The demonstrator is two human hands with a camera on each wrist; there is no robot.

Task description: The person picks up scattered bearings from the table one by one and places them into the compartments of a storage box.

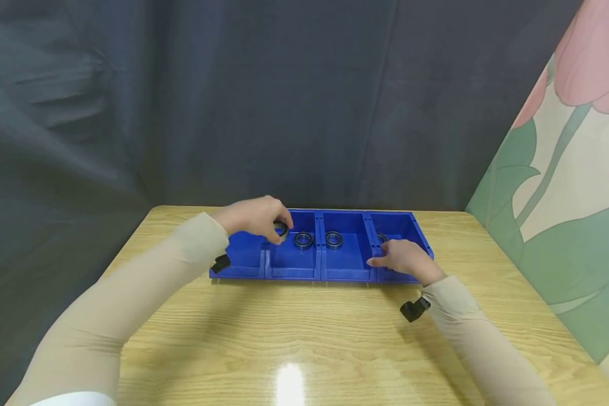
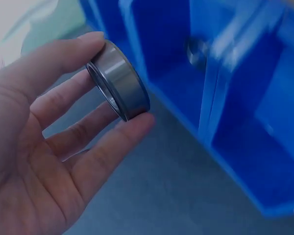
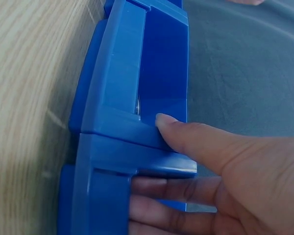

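My left hand (image 1: 254,216) pinches a metal ring bearing (image 2: 123,81) between thumb and fingertips, above the left part of a row of blue storage bins (image 1: 291,272). My right hand (image 1: 407,259) is at the right end of the row. Its thumb lies on one side of the divider (image 3: 137,154) between the two rightmost bins, its fingers on the other, gripping those walls. One bearing (image 1: 303,241) lies in the second bin from the left, another bearing (image 1: 334,240) in the third. A further bearing (image 1: 382,237) in the rightmost bin is partly hidden by my right hand.
The bins stand side by side toward the back of a wood-grain table (image 1: 294,332). Behind them hangs a dark curtain (image 1: 294,107). A panel with a flower print (image 1: 573,225) borders the right side. Each wrist carries a small black camera (image 1: 415,309).
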